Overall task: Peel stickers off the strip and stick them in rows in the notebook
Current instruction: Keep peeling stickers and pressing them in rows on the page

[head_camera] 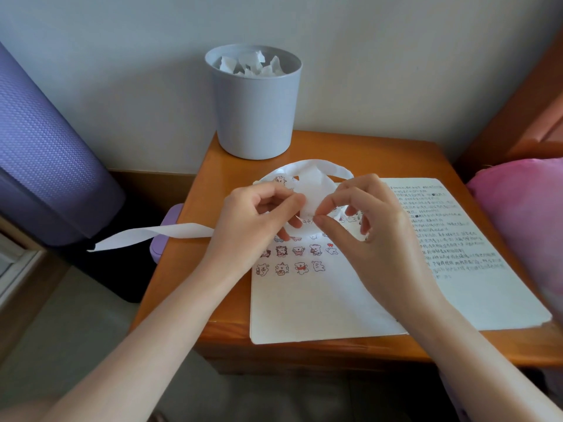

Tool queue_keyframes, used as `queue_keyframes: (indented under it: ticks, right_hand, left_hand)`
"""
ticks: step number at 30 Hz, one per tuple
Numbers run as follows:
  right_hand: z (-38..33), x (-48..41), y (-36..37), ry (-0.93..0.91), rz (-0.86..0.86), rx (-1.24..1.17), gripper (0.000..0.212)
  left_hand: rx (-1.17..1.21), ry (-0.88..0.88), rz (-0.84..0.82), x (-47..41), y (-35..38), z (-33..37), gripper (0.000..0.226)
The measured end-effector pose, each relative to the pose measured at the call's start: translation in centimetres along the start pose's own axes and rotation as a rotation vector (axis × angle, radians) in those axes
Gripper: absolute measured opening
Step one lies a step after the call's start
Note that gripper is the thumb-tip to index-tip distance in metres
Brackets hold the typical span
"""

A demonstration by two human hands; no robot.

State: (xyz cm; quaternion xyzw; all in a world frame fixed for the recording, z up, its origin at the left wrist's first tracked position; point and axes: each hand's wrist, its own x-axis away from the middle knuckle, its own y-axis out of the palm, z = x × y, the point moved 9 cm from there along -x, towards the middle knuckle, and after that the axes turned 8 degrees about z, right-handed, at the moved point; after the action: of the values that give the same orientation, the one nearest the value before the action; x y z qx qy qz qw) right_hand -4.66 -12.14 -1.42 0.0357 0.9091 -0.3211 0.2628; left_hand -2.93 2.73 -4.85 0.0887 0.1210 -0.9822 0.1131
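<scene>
An open notebook (pixel 320 303) lies on the wooden table (pixel 195 269). Its left page carries rows of small cartoon stickers (pixel 300 258); its right page is covered in handwriting. A long white sticker strip (pixel 307 184) loops above the notebook, and its peeled tail trails off the table's left edge. My left hand (pixel 259 220) holds the strip over the left page. My right hand (pixel 374 226) pinches at the strip with thumb and forefinger, right beside the left fingertips. The sticker between the fingers is too small to make out.
A grey bin (pixel 256 111) with crumpled white paper stands at the table's back edge. A purple rolled mat (pixel 45 147) leans at the left, a purple box (pixel 166 233) sits beside the table, and pink fabric (pixel 524 226) lies at the right.
</scene>
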Motion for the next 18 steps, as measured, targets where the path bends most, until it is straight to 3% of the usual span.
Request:
queue_keyframes:
  ticks: [4,10,18]
  right_hand:
    - [0.0,0.1,-0.8,0.093,-0.059,-0.116,0.007]
    - [3.6,0.7,-0.7,0.381,-0.317,-0.095,0.005]
    - [4.1,1.3,-0.2,0.429,-0.383,0.014,0.007]
  left_hand:
    - [0.01,0.005,0.013,-0.1,-0.2,-0.1,0.014]
    - [0.022,0.008,0.014,-0.1,-0.1,0.0,0.014]
    - [0.046,0.021,-0.003,0.0,0.1,0.0,0.013]
